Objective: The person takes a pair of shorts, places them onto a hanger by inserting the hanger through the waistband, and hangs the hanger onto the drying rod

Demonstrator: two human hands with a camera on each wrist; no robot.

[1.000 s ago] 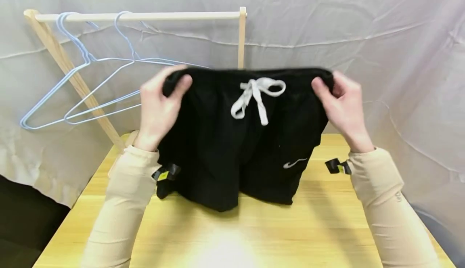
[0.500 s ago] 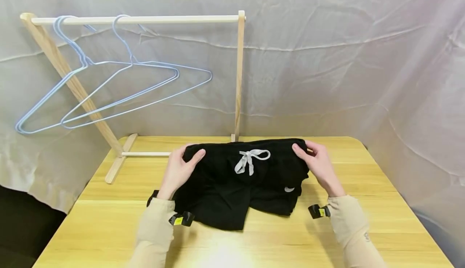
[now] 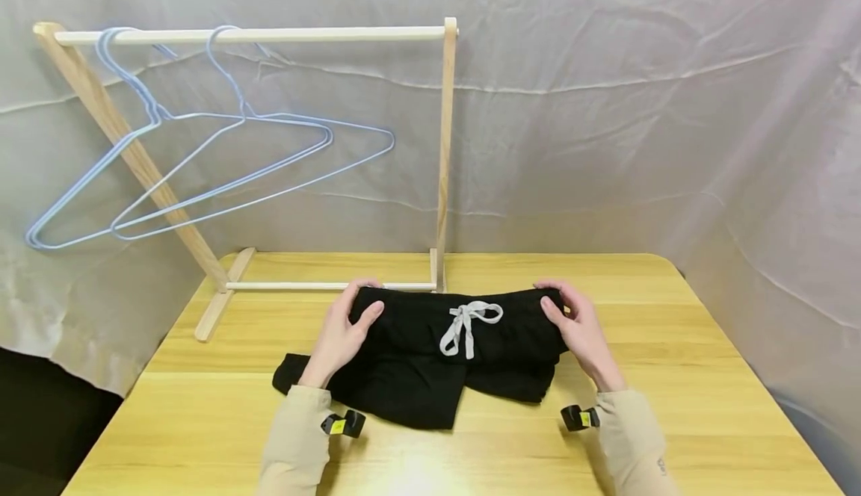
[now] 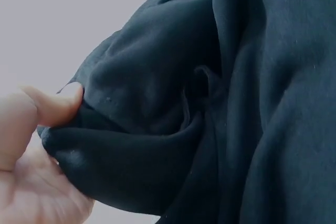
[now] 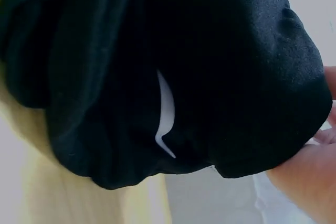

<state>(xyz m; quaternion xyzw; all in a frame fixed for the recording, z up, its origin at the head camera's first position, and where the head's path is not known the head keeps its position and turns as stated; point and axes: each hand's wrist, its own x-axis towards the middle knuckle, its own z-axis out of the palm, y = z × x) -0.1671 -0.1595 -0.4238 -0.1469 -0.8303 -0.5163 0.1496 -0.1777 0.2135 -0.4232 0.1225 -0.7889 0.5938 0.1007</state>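
A pair of black shorts (image 3: 403,361) with a white drawstring bow (image 3: 467,326) is bunched low at the middle of the table. My left hand (image 3: 344,332) pinches the left end of its waistband, thumb in front and fingers behind. At the other end of the waistband, my right hand (image 3: 580,326) pinches the cloth in the same way. Folds of black cloth (image 4: 142,156) fill most of the left wrist view, gripped at the left edge. A white swoosh mark (image 5: 167,111) shows on the shorts in the right wrist view.
A wooden rack (image 3: 445,152) stands at the back left of the wooden table (image 3: 673,421). Several light blue wire hangers (image 3: 202,212) hang from its top rail (image 3: 336,33). Grey cloth (image 3: 605,145) hangs behind and to the right.
Both hands have brought the shorts down from in front of the rack to the table, and slightly closer together. The legs have folded up, and both hands keep their hold on the waistband.
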